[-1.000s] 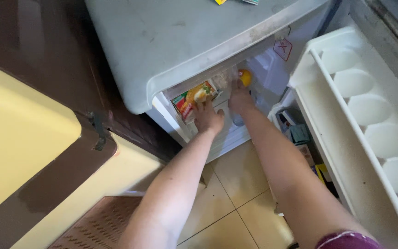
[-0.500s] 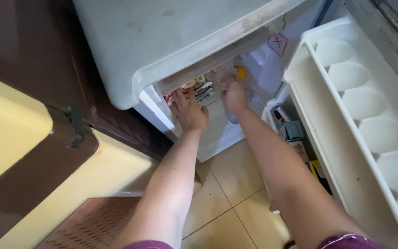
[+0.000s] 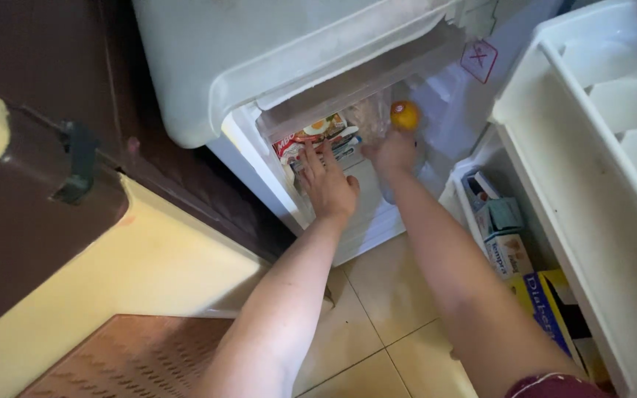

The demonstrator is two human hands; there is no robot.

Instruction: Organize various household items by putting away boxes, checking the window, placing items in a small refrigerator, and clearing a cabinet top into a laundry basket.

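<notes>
I read both hands as reaching into the open compartment of a small white fridge (image 3: 208, 96). My left hand (image 3: 329, 188) lies palm down with its fingers (image 3: 311, 156) spread flat on a stack of flat food packets (image 3: 315, 136); that grip is open and closes on nothing. The packets sit at the left of the shelf, just under the compartment's upper lip. The top packet is red and white, with a picture of a fried egg on its face. Darker packet edges show beneath it.

My right hand (image 3: 394, 151) is further in, to the right of the packets. Its fingers point away from the camera and are hidden from me, so I cannot tell whether that grip is open or closed. Just above it is a round orange object (image 3: 405, 116), bright and smooth. It is close to the fingertips, but I cannot tell whether they touch. Crinkled clear plastic (image 3: 370, 114) lies between the orange object and the packets.

On the inner wall, upper right, is a small square sticker (image 3: 479, 59), white with a red border and a red cross.

The open fridge door (image 3: 613, 184) stands at the right, with moulded egg hollows along its top rack. In its lower bin are upright cartons: a small pale one (image 3: 481, 188), a teal one (image 3: 506, 215), a white and tan box (image 3: 509, 254), and a blue box beside a yellow one (image 3: 547, 306).
</notes>
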